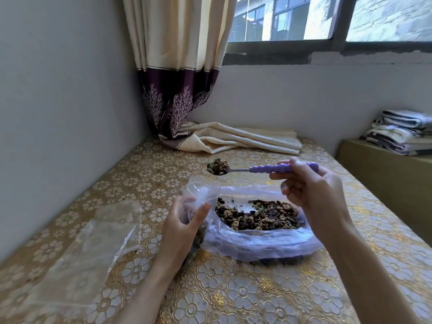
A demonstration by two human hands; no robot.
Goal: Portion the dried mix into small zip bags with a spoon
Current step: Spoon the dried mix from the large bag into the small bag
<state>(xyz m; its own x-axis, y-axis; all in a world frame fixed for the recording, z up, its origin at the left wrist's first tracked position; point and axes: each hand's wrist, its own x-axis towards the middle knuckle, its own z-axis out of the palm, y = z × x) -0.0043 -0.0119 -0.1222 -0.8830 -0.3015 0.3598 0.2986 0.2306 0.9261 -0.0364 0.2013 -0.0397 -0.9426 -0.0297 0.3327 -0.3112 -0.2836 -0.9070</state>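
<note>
A large clear plastic bag (257,242) lies open on the table, holding a heap of dried mix (257,216). My right hand (313,190) grips the purple handle of a spoon (268,169), held level above the big bag. Its bowl is heaped with mix (218,166). My left hand (184,225) holds a small clear zip bag (198,195) upright at the big bag's left edge, mouth open below the spoon's bowl. Some mix shows through its lower part.
A stack of empty clear bags (93,249) lies on the table at the left. The table (233,295) wears a gold floral cloth. A curtain (182,66) and folded cream fabric (245,139) sit at the far edge. Folded linens (402,132) rest on a box at the right.
</note>
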